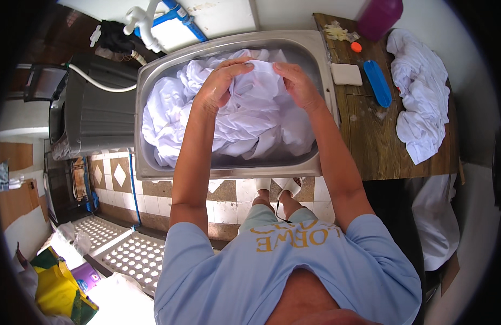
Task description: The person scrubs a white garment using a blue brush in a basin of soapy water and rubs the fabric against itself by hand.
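A heap of wet white cloth (pixel 234 127) fills most of a metal sink (pixel 229 174) in front of me. Above it, both my hands pinch the edge of one white fabric piece (pixel 258 86) and stretch it between them. My left hand (pixel 220 84) has its thumb pressed on the fabric, fingers curled behind. About a hand's width to the right, my right hand (pixel 298 85) grips the same edge between thumb and fingers. The lower part of the fabric runs down into the heap, and I cannot tell where it ends.
Right of the sink, a wooden counter (pixel 364 157) bears a white soap bar (pixel 346 75), a blue brush-shaped piece (pixel 376 84), an orange cap (pixel 356 47), a purple container (pixel 379 19) and crumpled white cloth (pixel 421 92). A white tap (pixel 142 27) stands at the back left, beside a grey machine (pixel 99 108).
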{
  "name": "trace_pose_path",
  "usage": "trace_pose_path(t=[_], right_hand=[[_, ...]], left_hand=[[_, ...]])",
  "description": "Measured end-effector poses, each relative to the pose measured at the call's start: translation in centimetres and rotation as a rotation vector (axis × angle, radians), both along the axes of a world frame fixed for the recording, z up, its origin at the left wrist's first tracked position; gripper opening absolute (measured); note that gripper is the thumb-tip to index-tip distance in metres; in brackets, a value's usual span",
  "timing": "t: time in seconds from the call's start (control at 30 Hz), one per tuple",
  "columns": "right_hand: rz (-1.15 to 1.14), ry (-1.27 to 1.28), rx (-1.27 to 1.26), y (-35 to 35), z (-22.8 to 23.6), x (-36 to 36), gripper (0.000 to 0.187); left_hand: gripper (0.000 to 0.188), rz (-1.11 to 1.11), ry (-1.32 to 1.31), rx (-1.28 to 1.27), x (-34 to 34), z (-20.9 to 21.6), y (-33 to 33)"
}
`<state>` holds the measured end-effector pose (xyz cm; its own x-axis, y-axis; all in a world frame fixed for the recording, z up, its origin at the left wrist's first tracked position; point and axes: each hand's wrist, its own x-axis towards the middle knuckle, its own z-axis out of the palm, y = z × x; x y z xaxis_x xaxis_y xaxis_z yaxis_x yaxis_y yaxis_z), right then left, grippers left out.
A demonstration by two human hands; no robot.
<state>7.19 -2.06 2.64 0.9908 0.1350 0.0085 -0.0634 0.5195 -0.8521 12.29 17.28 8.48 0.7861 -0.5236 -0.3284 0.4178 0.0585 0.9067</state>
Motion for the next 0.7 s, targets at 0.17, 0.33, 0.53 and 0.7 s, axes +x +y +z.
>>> trace_pose_path(t=[0.17, 0.33, 0.53, 0.7], right_hand=[[-0.086, 0.107, 0.269, 2.1, -1.4, 0.3, 0.016], [-0.146, 0.386, 0.465, 5.3, -0.2, 0.0, 0.023], [0.145, 0.075, 0.735, 4.0, -10.2, 3.0, 0.034], [-0.052, 0.334, 0.607, 6.4, -5.7, 1.3, 0.029]], left_hand=[[0.013, 0.051, -0.087, -0.103, 0.6, -3.9, 1.9], [0.018, 0.309, -0.501, -0.025, -0.1, -7.0, -1.6], [0.022, 0.398, -1.331, 0.499, -0.1, -9.9, -7.3], [0.01, 0.292, -1.302, 0.564, -0.1, -9.5, -5.0]])
